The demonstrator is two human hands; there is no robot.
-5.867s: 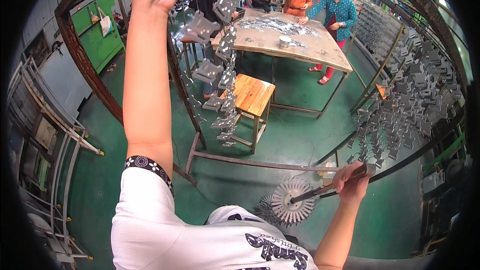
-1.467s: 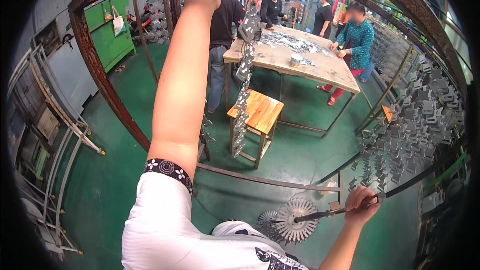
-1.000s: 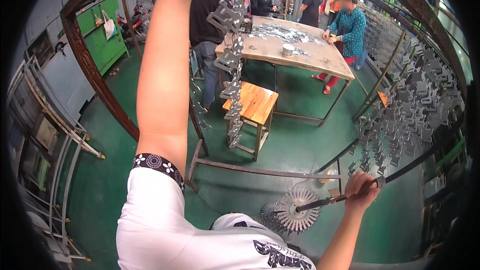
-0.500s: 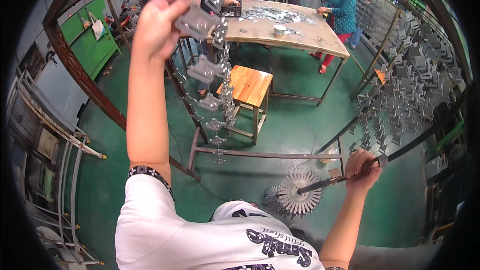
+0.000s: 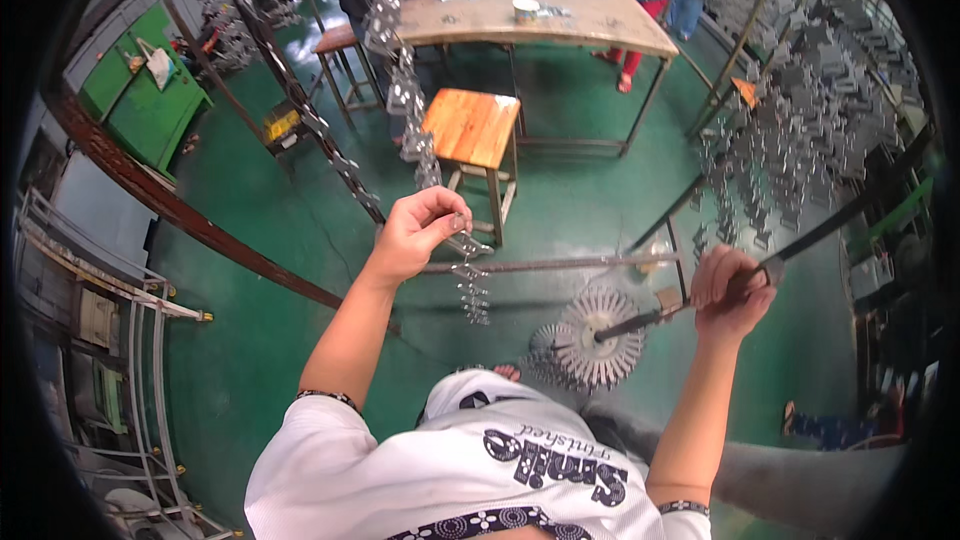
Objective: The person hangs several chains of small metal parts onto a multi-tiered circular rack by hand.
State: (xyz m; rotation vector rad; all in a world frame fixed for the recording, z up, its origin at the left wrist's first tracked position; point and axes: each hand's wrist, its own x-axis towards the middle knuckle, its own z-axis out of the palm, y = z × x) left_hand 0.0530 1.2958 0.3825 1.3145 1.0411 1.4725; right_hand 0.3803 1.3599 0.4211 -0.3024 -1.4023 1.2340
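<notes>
My left hand [image 5: 425,230] is closed in a pinch in the middle of the view. From its fingertips hangs a string of small grey metal plates [image 5: 472,290], one below another. Just behind it dangles another strand of larger grey plates [image 5: 403,100]. At the right, my right hand [image 5: 733,285] has its fingers wrapped round a dark metal bar [image 5: 850,212]. A dark rod [image 5: 640,322] runs from near that hand down to a round rack [image 5: 597,338] with pale flat pieces fanned around it.
A worktable [image 5: 590,35] covered in small metal parts stands ahead, with people around it. Before it is a wooden stool [image 5: 472,128]. Many strung plates [image 5: 800,110] hang at the right. A rusty frame bar [image 5: 210,225] crosses the left, near a wheeled rack [image 5: 140,360].
My left hand has come down from the upper left to the middle, pinching a string of plates. My right hand stays on the bar. The whole view has shifted, with the table higher up.
</notes>
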